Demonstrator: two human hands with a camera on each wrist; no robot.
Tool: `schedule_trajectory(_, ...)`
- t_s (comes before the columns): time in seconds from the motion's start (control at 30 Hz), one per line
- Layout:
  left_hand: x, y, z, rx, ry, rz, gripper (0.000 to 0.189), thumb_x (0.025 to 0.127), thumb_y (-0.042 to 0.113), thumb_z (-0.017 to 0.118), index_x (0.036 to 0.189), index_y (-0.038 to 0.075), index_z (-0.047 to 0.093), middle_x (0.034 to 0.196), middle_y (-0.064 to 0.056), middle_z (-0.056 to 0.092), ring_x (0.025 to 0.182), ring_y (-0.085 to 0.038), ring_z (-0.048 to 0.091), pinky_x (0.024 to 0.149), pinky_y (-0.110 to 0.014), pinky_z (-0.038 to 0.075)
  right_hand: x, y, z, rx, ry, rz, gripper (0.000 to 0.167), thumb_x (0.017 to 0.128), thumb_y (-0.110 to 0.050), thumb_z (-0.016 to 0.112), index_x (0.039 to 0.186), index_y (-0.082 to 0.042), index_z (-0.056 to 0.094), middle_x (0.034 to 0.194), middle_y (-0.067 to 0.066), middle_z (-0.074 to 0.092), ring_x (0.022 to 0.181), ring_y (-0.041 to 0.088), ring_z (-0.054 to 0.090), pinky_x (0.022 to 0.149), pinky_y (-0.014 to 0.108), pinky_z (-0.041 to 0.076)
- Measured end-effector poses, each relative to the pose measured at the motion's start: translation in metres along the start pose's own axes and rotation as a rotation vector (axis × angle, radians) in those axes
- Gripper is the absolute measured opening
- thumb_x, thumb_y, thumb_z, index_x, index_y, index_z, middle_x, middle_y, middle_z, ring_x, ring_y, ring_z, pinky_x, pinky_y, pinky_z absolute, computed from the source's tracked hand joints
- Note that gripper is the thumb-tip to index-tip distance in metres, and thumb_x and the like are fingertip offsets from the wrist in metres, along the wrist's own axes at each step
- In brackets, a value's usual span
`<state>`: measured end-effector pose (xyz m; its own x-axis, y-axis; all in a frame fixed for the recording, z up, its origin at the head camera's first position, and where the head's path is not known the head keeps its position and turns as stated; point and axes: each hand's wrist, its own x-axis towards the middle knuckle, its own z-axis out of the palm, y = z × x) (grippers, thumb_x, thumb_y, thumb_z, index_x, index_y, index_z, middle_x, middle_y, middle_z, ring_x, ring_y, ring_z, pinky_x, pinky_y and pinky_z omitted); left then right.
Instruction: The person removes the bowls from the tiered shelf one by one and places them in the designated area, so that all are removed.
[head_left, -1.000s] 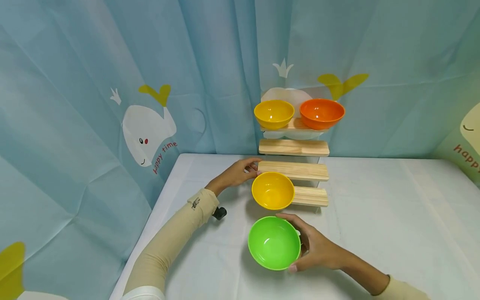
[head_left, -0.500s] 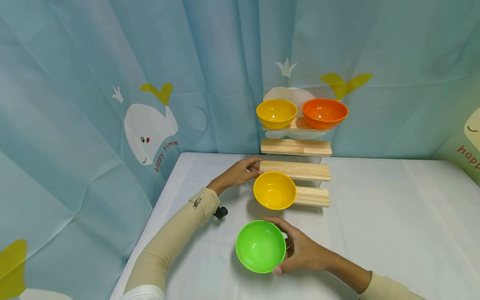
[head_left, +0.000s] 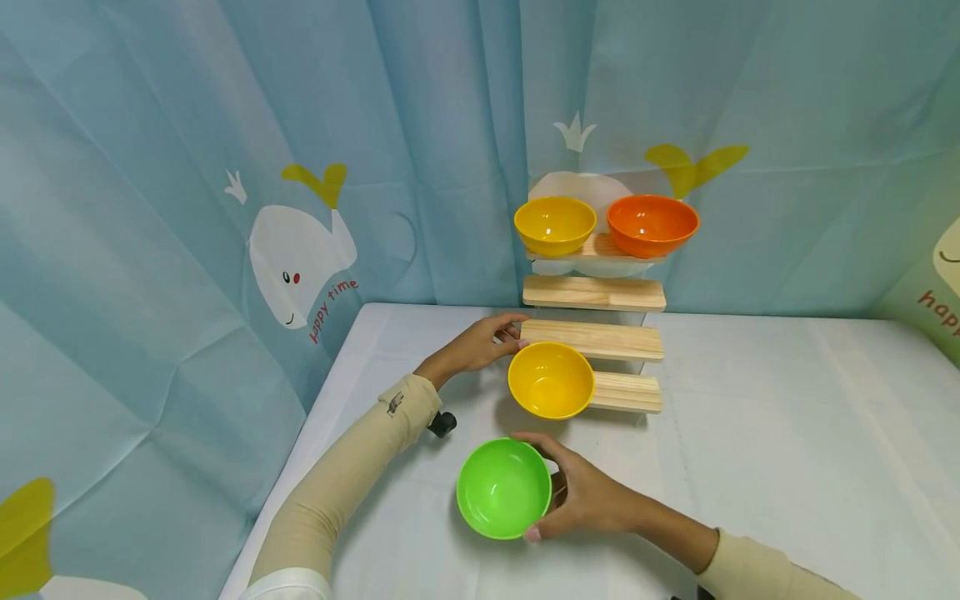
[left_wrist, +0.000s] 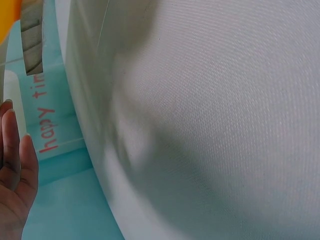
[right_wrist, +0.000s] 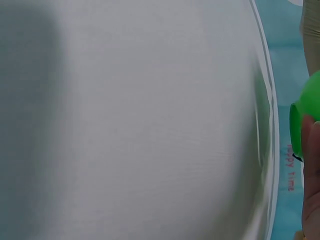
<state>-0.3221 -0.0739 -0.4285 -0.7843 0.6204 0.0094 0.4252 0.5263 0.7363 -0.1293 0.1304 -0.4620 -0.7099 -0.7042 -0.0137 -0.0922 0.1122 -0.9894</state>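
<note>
In the head view my right hand grips the side of a green bowl, thumb at the near rim and fingers at the far side. The bowl's opening faces up, over the white table. Only part of the green bowl shows in the right wrist view. My left hand holds the left end of a stepped wooden rack by its third plank from the top, some fingers hidden. Just beside its thumb, a yellow bowl sits at the left of the lowest plank.
On the rack's top plank stand another yellow bowl and, to its right, an orange bowl. A blue curtain hangs behind the white table. A small black object shows beneath the left wrist.
My right hand has carried the green bowl to the left, away from below the rack. The left hand keeps its place at the rack. The view has shifted slightly.
</note>
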Motion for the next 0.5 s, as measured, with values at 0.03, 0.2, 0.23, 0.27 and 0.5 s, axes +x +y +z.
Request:
schedule_trajectory(0.03, 0.000, 0.000, 0.000, -0.001, 0.000, 0.001, 0.052, 0.104, 0.026, 0.059, 0.152, 0.012, 0.044, 0.123, -0.009, 0.064, 0.112, -0.020, 0.060, 0.091, -0.031, 0.052, 0.001, 0.000, 0.001, 0.001, -0.003, 0.000, 0.101, 0.075, -0.009, 0.087, 0.155, -0.018, 0.027, 0.146, 0.024, 0.040, 0.096, 0.025, 0.072, 0.079, 0.039, 0.061)
schedule_trajectory(0.2, 0.000, 0.000, 0.000, -0.002, -0.002, 0.001, 0.052, 0.104, 0.025, 0.059, 0.152, 0.012, 0.044, 0.123, -0.009, 0.065, 0.112, -0.021, 0.060, 0.091, -0.031, 0.052, 0.007, -0.003, 0.005, -0.006, -0.016, 0.016, 0.101, 0.075, -0.012, 0.087, 0.156, -0.015, 0.027, 0.148, 0.021, 0.039, 0.095, 0.023, 0.073, 0.080, 0.038, 0.061)
schedule_trajectory(0.23, 0.000, 0.000, 0.000, -0.003, -0.003, 0.000, 0.052, 0.104, 0.025, 0.059, 0.152, 0.012, 0.044, 0.124, -0.009, 0.065, 0.112, -0.021, 0.060, 0.091, -0.031, 0.052, 0.008, -0.003, 0.006, -0.006, -0.016, 0.021, 0.102, 0.075, -0.012, 0.088, 0.156, -0.014, 0.026, 0.148, 0.021, 0.039, 0.094, 0.023, 0.073, 0.080, 0.038, 0.061)
schedule_trajectory(0.27, 0.000, 0.000, 0.000, -0.003, -0.003, -0.001, 0.052, 0.104, 0.026, 0.058, 0.152, 0.012, 0.044, 0.124, -0.009, 0.065, 0.112, -0.020, 0.060, 0.090, -0.031, 0.052, 0.010, -0.004, 0.006, -0.008, -0.015, 0.026, 0.102, 0.075, -0.013, 0.088, 0.156, -0.014, 0.026, 0.149, 0.021, 0.039, 0.094, 0.023, 0.073, 0.079, 0.038, 0.061)
schedule_trajectory(0.5, 0.001, 0.000, -0.001, -0.007, -0.006, 0.000, 0.053, 0.104, 0.027, 0.058, 0.152, 0.011, 0.043, 0.125, -0.009, 0.065, 0.112, -0.021, 0.060, 0.091, -0.031, 0.052, 0.018, -0.002, 0.008, -0.016, -0.013, 0.057, 0.106, 0.074, -0.017, 0.089, 0.157, -0.010, 0.023, 0.150, 0.020, 0.037, 0.092, 0.022, 0.072, 0.081, 0.035, 0.061)
